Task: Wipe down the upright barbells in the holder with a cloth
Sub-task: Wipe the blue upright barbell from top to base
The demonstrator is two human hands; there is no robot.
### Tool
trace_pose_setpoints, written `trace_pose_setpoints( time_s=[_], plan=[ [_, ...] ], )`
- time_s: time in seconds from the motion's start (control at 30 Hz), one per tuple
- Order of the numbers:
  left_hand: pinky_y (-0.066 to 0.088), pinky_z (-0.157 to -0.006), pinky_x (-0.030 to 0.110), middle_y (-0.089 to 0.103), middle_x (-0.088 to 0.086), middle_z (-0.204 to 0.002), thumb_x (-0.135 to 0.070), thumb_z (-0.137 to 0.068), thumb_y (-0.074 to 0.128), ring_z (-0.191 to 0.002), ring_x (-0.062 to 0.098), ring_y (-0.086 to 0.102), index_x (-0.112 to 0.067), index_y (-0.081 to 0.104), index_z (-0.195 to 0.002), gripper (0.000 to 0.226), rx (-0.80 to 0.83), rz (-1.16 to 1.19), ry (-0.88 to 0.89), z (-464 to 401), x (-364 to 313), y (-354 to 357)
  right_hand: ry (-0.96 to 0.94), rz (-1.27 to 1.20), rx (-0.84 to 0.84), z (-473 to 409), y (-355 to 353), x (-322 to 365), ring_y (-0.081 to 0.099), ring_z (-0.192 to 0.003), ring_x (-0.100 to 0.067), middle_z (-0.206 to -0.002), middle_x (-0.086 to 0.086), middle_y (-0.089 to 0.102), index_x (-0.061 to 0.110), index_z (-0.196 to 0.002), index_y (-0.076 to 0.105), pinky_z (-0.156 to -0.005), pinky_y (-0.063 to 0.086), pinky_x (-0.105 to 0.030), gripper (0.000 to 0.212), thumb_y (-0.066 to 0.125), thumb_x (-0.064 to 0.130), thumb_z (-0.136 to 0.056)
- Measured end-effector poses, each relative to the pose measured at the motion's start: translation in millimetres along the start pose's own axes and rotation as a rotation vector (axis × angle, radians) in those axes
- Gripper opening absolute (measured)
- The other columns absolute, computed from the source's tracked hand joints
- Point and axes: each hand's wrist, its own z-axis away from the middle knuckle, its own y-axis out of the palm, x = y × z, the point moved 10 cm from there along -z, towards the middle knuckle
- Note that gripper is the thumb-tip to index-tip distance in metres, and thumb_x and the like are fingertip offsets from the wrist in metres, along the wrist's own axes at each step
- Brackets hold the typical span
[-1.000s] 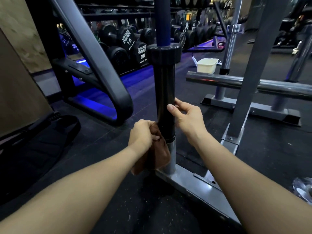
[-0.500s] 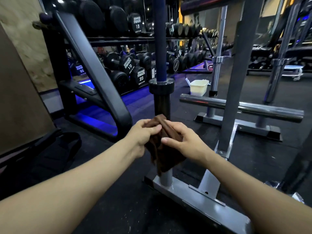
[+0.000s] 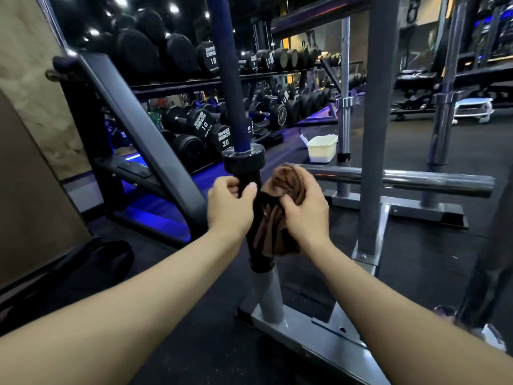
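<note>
While cloth (image 3: 280, 215) bunches against lower sleeve of upright barbell (image 3: 251, 177) in holder (image 3: 319, 345), judge best move: wrap fully round, squeeze, stroke up and down. Right hand (image 3: 304, 215) clutches cloth, fingers curled. Left hand (image 3: 231, 205) pinches cloth edge beside sleeve, steadying bar.

Under your hands the dark rubber floor (image 3: 180, 351) carries the grey metal holder (image 3: 313, 343), whose base plate lies flat just below your wrists with its short tube standing upright. Beyond your right hand a second grey stand (image 3: 399, 209) rests on the floor, and farther off a white tub (image 3: 322, 148) sits there too. Past your left hand the black frame (image 3: 144, 151) of a machine is planted on the floor.
</note>
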Motion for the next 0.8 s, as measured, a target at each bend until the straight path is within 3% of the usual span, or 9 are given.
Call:
trace_pose_setpoints(
  time_s=[0.1, 0.23, 0.33, 0.47, 0.6, 0.73, 0.8],
  plan=[
    [0.041, -0.090, 0.024, 0.060, 0.004, -0.112, -0.029, -0.088, 0.065, -0.100, 0.016, 0.056, -0.011, 0.056, -0.117, 0.036, -0.070, -0.009, -0.044, -13.0, 11.8, -8.2, -0.009, -0.176, 0.149, -7.8, 35.9, 9.9, 0.050, -0.118, -0.002, -0.126, 0.009, 0.054, 0.027, -0.135, 0.049, -0.102, 0.033, -0.012, 0.054, 0.063, 0.020, -0.083],
    [0.048, -0.085, 0.026, 0.070, 0.003, -0.099, -0.028, -0.086, 0.067, -0.090, 0.014, 0.062, -0.007, 0.065, -0.104, 0.028, 0.088, 0.190, -0.042, -21.7, 20.9, 17.3, 0.039, -0.242, 0.160, -12.2, 46.8, -5.1, 0.057, -0.113, -0.011, -0.119, 0.002, 0.063, 0.019, -0.124, 0.059, -0.100, 0.042, -0.025, 0.036, 0.056, 0.033, -0.091],
    [0.049, -0.085, 0.026, 0.070, 0.002, -0.098, -0.029, -0.081, 0.072, -0.089, 0.013, 0.062, -0.006, 0.065, -0.106, 0.035, 0.115, 0.225, -0.054, -29.8, 28.4, 21.7, 0.080, -0.151, 0.227, -3.6, 48.8, -33.7, 0.061, -0.101, -0.012, -0.106, 0.002, 0.067, 0.015, -0.116, 0.062, -0.094, 0.044, -0.024, 0.024, 0.057, 0.018, -0.093],
    [0.048, -0.095, 0.039, 0.068, -0.001, -0.093, -0.028, -0.082, 0.071, -0.094, 0.018, 0.061, -0.015, 0.063, -0.098, 0.021, 0.120, 0.156, -0.007, -34.5, 28.5, 20.2, 0.183, -0.002, 0.376, 21.9, 53.8, -72.1, 0.061, -0.090, -0.006, -0.102, 0.007, 0.065, 0.019, -0.114, 0.061, -0.089, 0.044, -0.023, 0.023, 0.054, 0.012, -0.093],
    [0.049, -0.097, 0.041, 0.070, 0.004, -0.101, -0.029, -0.084, 0.069, -0.102, 0.023, 0.064, -0.012, 0.065, -0.103, 0.025, 0.136, 0.139, 0.010, -33.8, 26.0, 18.6, 0.118, 0.067, 0.272, 9.9, 48.9, -51.0, 0.054, -0.107, -0.010, -0.119, 0.003, 0.058, 0.019, -0.120, 0.059, -0.091, 0.037, -0.019, 0.034, 0.054, 0.012, -0.087],
    [0.048, -0.088, 0.025, 0.068, 0.000, -0.101, -0.031, -0.086, 0.067, -0.098, 0.015, 0.062, -0.012, 0.062, -0.107, 0.028, 0.137, 0.087, 0.064, -33.1, 21.3, 19.4, -0.002, 0.007, 0.188, 0.2, 44.6, -15.7, 0.051, -0.116, -0.011, -0.129, 0.003, 0.053, 0.019, -0.128, 0.054, -0.094, 0.035, -0.018, 0.044, 0.057, 0.011, -0.085],
    [0.049, -0.085, 0.025, 0.068, 0.001, -0.103, -0.044, -0.076, 0.074, -0.097, 0.015, 0.064, -0.009, 0.060, -0.107, 0.049, 0.175, 0.118, 0.037, -30.2, 18.4, 29.9, -0.040, 0.005, 0.199, 2.9, 45.0, -10.5, 0.050, -0.116, -0.012, -0.130, 0.002, 0.051, 0.019, -0.129, 0.052, -0.092, 0.035, -0.018, 0.044, 0.057, 0.010, -0.086]
  ],
)
